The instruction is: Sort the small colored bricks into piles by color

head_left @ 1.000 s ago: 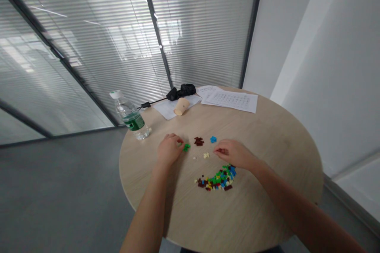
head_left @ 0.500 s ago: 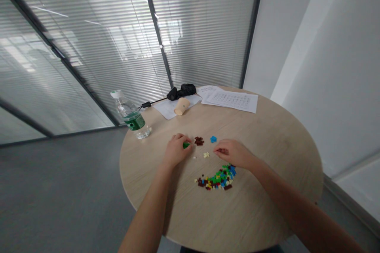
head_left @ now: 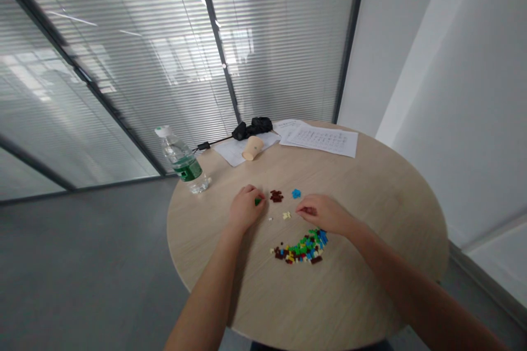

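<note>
- Over the last second, the left hand (head_left: pixel 246 209) has been shifted rightward, so that the small green plastic-looking pieces (head_left: pixel 258 201), mostly exposed before, are now largely covered by its fingers.
- By this, attention appears to be centred on the green group; the neighbouring colour groups have been left in place.
- The left hand's fingers are curled in narrowly about the green pieces; whether any are gripped cannot be told.
- The right hand (head_left: pixel 325 214) is held with thumb and fingertips drawn close together, as it was a second ago; whether a piece is pinched there cannot be told.
- Between the hands, small dark-brown oblong pieces (head_left: pixel 276 196), a compact cluster of bright-blue pieces (head_left: pixel 296 193) and small cream pieces (head_left: pixel 287 215) are set apart from one another.
- Nearer the body, a curved, mixed-colour heap of small blocky pieces (head_left: pixel 303 248) is spread on the round, pale wood-grained bench (head_left: pixel 329 299).
- Toward the far edge are seen a clear, green-labelled plastic bottle (head_left: pixel 187 167), a tan cup (head_left: pixel 252 148) lying on its side and flat printed white sheets (head_left: pixel 325 140).
</note>
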`<state>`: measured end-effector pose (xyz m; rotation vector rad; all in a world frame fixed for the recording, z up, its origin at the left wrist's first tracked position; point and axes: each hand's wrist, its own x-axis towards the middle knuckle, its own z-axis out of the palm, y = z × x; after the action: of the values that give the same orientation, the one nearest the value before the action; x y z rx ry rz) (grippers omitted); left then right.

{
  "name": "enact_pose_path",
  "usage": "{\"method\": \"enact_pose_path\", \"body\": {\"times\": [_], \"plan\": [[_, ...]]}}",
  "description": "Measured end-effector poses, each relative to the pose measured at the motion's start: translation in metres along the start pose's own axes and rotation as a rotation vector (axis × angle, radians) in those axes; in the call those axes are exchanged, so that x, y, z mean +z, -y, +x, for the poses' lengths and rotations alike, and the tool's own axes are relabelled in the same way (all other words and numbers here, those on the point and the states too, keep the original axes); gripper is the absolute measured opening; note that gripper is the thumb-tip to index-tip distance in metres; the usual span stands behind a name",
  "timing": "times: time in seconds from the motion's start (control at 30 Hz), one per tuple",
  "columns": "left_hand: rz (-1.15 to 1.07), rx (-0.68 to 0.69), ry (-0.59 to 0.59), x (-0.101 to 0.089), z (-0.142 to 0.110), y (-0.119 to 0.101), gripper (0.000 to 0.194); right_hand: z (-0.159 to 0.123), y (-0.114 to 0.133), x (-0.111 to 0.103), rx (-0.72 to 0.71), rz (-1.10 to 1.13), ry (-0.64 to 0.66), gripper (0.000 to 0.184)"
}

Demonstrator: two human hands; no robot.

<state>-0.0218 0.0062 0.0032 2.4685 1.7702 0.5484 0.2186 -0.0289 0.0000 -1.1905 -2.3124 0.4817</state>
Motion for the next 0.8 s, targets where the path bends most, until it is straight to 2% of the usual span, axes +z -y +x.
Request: {"method": "enact_pose_path", "body": {"times": [0.13,0.3,0.47,0.8], "plan": [[-0.002,-0.038,-0.046,-0.0051,-0.0018,0.0007,0.021,-0.0002,-0.0009,0.0008,-0.006,0.004,-0.01,0.014],[0.031,-0.085,0.019,-0.0083,-0.0052,-0.001,0.03,-0.0002,-0.001,0.0,-0.005,0.002,-0.012,0.015],[0.019,-0.132,0.094,-0.0068,-0.0056,-0.004,0.025,-0.0004,-0.0028,-0.0001,-0.005,-0.007,0.001,0.015],[0.061,-0.128,0.094,-0.0039,-0.0038,-0.005,0.019,-0.0011,-0.0028,0.0018,-0.012,-0.01,0.062,0.015]]}}
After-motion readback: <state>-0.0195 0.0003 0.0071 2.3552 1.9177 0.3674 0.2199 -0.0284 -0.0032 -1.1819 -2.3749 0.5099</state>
